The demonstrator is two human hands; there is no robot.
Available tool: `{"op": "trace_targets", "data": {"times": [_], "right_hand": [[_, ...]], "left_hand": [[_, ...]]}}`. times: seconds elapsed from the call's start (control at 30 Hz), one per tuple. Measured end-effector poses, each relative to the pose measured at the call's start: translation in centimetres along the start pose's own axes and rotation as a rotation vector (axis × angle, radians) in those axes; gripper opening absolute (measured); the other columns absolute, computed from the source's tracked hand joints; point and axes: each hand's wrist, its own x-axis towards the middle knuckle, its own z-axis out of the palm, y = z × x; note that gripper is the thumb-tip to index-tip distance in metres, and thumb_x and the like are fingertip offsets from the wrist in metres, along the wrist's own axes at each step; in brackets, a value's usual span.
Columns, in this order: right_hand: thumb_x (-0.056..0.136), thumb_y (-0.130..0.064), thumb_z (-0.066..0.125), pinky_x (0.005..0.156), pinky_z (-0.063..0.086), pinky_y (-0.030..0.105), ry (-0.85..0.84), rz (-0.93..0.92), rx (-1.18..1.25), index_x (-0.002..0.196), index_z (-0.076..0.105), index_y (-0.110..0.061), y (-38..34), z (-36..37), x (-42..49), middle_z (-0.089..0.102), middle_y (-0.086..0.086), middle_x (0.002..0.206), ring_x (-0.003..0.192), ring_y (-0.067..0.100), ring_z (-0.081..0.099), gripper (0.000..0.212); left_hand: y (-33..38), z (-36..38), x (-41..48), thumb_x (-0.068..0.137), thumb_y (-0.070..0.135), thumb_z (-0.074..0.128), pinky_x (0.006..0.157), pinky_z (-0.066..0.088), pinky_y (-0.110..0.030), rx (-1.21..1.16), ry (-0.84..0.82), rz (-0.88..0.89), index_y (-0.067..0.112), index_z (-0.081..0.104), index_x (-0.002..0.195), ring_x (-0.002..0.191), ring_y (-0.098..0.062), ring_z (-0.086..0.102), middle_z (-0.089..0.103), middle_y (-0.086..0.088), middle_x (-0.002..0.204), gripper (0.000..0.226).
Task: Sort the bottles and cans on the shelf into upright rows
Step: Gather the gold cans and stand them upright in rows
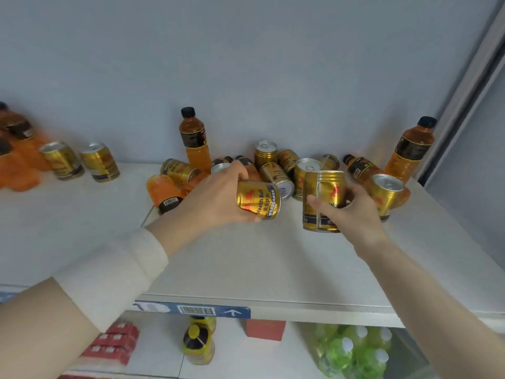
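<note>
My left hand grips a gold can held on its side above the white shelf. My right hand is wrapped around a second gold can that stands upright on the shelf. Behind both lies a jumble of gold cans and orange bottles, some tipped over. One orange bottle stands upright against the back wall and another stands at the far right. Two gold cans stand upright at the left, beside more orange bottles.
The shelf's front edge carries a blue price strip. On the shelf below are red boxes, yellow bottles and green bottles. A grey upright bounds the shelf on the right.
</note>
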Motion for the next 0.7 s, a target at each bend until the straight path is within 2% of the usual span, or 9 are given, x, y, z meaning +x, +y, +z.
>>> {"op": "trace_targets", "data": {"times": [0.1, 0.2, 0.33, 0.5, 0.6, 0.7], "right_hand": [[0.067, -0.027, 0.081, 0.069, 0.043, 0.018, -0.067, -0.062, 0.019, 0.116, 0.051, -0.015, -1.9, 5.0, -0.8, 0.057, -0.013, 0.088, 0.079, -0.001, 0.054, 0.059], [0.066, -0.024, 0.082, 0.072, 0.044, 0.014, -0.146, -0.124, 0.047, 0.114, 0.047, -0.017, -4.4, 11.0, -1.9, 0.058, -0.012, 0.093, 0.085, 0.000, 0.056, 0.060], [0.065, -0.026, 0.082, 0.082, 0.042, 0.021, -0.199, -0.181, 0.081, 0.125, 0.045, -0.014, -7.6, 20.2, -3.4, 0.056, -0.010, 0.099, 0.092, 0.006, 0.054, 0.072], [0.065, -0.022, 0.082, 0.086, 0.041, 0.023, -0.210, -0.158, 0.138, 0.128, 0.042, -0.013, -10.1, 33.0, -5.6, 0.054, -0.003, 0.112, 0.101, 0.010, 0.052, 0.075], [0.064, -0.022, 0.083, 0.081, 0.043, 0.018, -0.189, -0.123, 0.140, 0.128, 0.042, -0.014, -11.0, 39.6, -6.9, 0.054, -0.002, 0.115, 0.099, 0.010, 0.052, 0.077], [0.064, -0.017, 0.083, 0.064, 0.039, 0.007, -0.175, -0.107, 0.126, 0.129, 0.040, -0.014, -11.7, 44.2, -7.5, 0.049, -0.007, 0.109, 0.089, 0.003, 0.049, 0.078]], "left_hand": [[-3.6, -3.0, -2.2, 0.056, 0.039, 0.086, 0.075, 0.033, -0.023, -0.025, 0.056, -0.056, 0.022, 0.049, 0.112, 0.095, -0.010, 0.044, 0.045, 0.005, 0.107, 0.069], [-8.4, -6.2, -4.7, 0.053, 0.036, 0.087, 0.074, 0.036, -0.022, -0.085, 0.110, -0.132, 0.025, 0.050, 0.109, 0.099, -0.011, 0.048, 0.050, 0.004, 0.108, 0.069], [-16.1, -11.0, -8.0, 0.055, 0.032, 0.087, 0.075, 0.040, -0.024, -0.121, 0.195, -0.238, 0.021, 0.047, 0.114, 0.100, -0.012, 0.053, 0.054, 0.005, 0.109, 0.073], [-27.5, -16.2, -11.7, 0.059, 0.027, 0.087, 0.080, 0.035, -0.023, -0.119, 0.197, -0.244, 0.022, 0.052, 0.115, 0.105, -0.008, 0.047, 0.051, 0.010, 0.113, 0.067], [-33.4, -18.4, -12.8, 0.060, 0.026, 0.086, 0.077, 0.036, -0.022, -0.124, 0.135, -0.256, 0.023, 0.049, 0.117, 0.105, -0.009, 0.048, 0.051, 0.010, 0.114, 0.068], [-37.9, -19.8, -12.4, 0.062, 0.026, 0.085, 0.075, 0.039, -0.021, -0.086, 0.088, -0.259, 0.021, 0.046, 0.121, 0.104, -0.009, 0.046, 0.048, 0.009, 0.114, 0.071]]}}
